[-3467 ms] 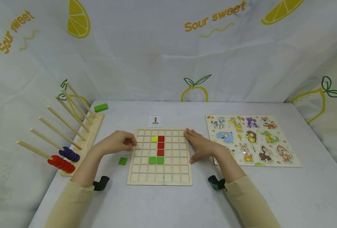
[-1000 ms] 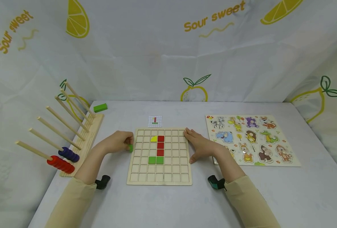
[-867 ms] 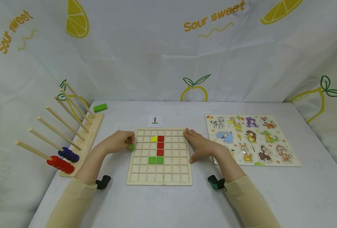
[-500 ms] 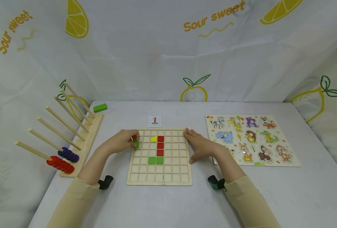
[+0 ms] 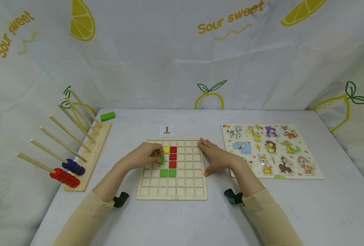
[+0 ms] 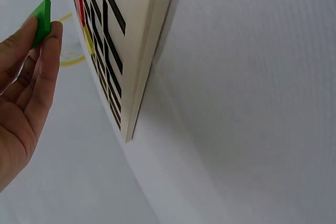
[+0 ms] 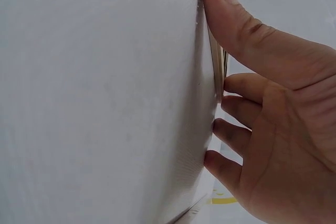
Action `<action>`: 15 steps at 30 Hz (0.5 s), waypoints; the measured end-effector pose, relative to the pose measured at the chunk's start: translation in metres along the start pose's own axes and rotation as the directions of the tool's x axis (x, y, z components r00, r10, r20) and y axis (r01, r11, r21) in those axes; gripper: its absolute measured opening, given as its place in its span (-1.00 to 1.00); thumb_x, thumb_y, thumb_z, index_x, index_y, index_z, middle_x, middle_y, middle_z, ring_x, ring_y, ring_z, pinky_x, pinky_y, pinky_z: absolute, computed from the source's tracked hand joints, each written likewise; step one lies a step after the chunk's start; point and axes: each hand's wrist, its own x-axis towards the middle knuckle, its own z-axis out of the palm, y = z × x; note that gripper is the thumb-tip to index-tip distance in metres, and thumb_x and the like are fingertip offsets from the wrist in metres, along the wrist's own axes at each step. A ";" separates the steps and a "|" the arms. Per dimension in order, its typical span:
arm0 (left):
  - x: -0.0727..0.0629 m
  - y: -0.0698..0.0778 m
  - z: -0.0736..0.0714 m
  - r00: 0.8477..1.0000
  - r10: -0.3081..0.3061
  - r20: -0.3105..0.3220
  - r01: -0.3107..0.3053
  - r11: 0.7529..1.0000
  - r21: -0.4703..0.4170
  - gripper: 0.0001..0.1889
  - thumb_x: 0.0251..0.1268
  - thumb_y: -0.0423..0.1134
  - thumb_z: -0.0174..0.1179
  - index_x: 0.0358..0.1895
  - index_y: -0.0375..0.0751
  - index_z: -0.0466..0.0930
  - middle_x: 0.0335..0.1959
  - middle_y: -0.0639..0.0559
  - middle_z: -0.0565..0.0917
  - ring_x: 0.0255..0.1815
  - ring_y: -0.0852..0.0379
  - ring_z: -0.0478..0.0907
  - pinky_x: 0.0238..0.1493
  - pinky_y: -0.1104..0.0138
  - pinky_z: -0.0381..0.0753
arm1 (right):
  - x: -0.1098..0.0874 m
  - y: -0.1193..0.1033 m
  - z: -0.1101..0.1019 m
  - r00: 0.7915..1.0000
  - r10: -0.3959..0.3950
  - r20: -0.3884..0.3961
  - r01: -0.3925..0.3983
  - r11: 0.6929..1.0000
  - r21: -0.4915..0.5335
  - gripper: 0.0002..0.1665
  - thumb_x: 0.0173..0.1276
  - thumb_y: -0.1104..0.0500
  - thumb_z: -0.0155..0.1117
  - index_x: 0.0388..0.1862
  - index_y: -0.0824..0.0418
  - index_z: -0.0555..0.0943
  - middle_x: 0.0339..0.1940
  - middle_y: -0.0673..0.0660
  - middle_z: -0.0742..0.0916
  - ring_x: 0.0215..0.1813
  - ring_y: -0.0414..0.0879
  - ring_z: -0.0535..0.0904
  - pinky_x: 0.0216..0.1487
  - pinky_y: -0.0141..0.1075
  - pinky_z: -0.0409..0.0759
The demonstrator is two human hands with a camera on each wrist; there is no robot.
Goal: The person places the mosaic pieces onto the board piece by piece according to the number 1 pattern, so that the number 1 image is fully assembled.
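Note:
Between thumb and fingertips my left hand (image 5: 145, 155) pinches a green square tile (image 6: 43, 22), above the left part of the wooden grid board (image 5: 182, 193). Set in the board's cells are a column of red tiles (image 5: 172, 157), one yellow tile (image 5: 166, 149) with a slanted corner, and two green tiles (image 5: 168, 173) side by side below the red ones. My right hand (image 5: 216, 156) rests at the board's right edge, fingers at the upper corner and thumb lower along the side. The right wrist view shows the thumb (image 7: 236, 22) against that edge.
A small printed pattern card (image 5: 167, 131) lies behind the board. To the left stands a wooden peg rack (image 5: 92, 153) with red and blue rings; a green block (image 5: 107, 116) lies at its far end. An animal puzzle board (image 5: 272, 152) is at the right.
My left hand has picked up the green tile from the table left of the board and carried it rightward over the board. The right hand has stayed at the board's edge.

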 end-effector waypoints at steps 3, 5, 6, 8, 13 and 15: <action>0.004 0.003 0.005 1.000 0.012 0.005 -0.012 1.000 -0.008 -0.87 0.20 -0.34 0.35 -0.27 -0.11 0.59 -0.29 0.08 0.68 -0.28 0.20 0.55 -0.20 0.38 0.57 | 0.000 0.000 0.000 1.000 -0.002 -0.001 0.002 1.000 0.004 0.41 -0.02 0.08 0.62 0.61 0.28 -0.10 0.68 0.21 -0.11 0.68 0.23 -0.27 0.62 0.15 -0.10; 0.007 0.005 0.008 1.000 0.019 0.003 -0.019 1.000 -0.016 -0.87 0.19 -0.34 0.36 -0.27 -0.11 0.59 -0.29 0.07 0.69 -0.29 0.20 0.56 -0.21 0.39 0.57 | 0.000 0.000 0.000 1.000 -0.001 0.000 0.001 1.000 0.010 0.40 -0.02 0.08 0.62 0.61 0.28 -0.11 0.68 0.20 -0.11 0.68 0.23 -0.27 0.63 0.14 -0.10; 0.008 0.006 0.010 1.000 0.025 0.000 -0.025 1.000 -0.014 -0.87 0.19 -0.34 0.36 -0.28 -0.11 0.59 -0.28 0.07 0.69 -0.30 0.21 0.56 -0.22 0.40 0.57 | -0.001 0.000 0.000 1.000 -0.003 -0.001 0.003 1.000 0.011 0.40 -0.02 0.09 0.62 0.61 0.28 -0.11 0.68 0.21 -0.11 0.68 0.24 -0.27 0.62 0.15 -0.10; 0.010 0.008 0.013 1.000 0.030 -0.007 -0.030 0.999 -0.016 -0.87 0.18 -0.34 0.37 -0.28 -0.12 0.59 -0.27 0.06 0.70 -0.32 0.21 0.56 -0.24 0.41 0.58 | -0.001 0.000 0.000 1.000 -0.005 -0.002 0.005 1.000 0.010 0.40 -0.02 0.09 0.62 0.61 0.29 -0.10 0.68 0.22 -0.10 0.68 0.25 -0.26 0.62 0.15 -0.10; 0.016 0.016 0.023 0.999 0.044 -0.003 -0.044 0.999 -0.023 -0.87 0.18 -0.34 0.37 -0.28 -0.13 0.59 -0.30 0.07 0.70 -0.34 0.23 0.56 -0.27 0.42 0.57 | -0.001 -0.001 -0.001 1.000 -0.006 -0.002 0.006 1.000 0.004 0.39 -0.01 0.08 0.61 0.61 0.29 -0.10 0.68 0.22 -0.10 0.68 0.24 -0.26 0.62 0.14 -0.10; 0.018 0.019 0.028 0.999 0.044 0.015 -0.044 0.999 -0.029 -0.87 0.17 -0.35 0.37 -0.30 -0.12 0.58 -0.35 0.08 0.68 -0.36 0.23 0.54 -0.28 0.43 0.55 | -0.001 -0.001 -0.001 1.000 -0.008 -0.003 0.008 1.000 0.000 0.40 -0.01 0.08 0.61 0.61 0.30 -0.11 0.67 0.22 -0.10 0.68 0.25 -0.26 0.62 0.14 -0.10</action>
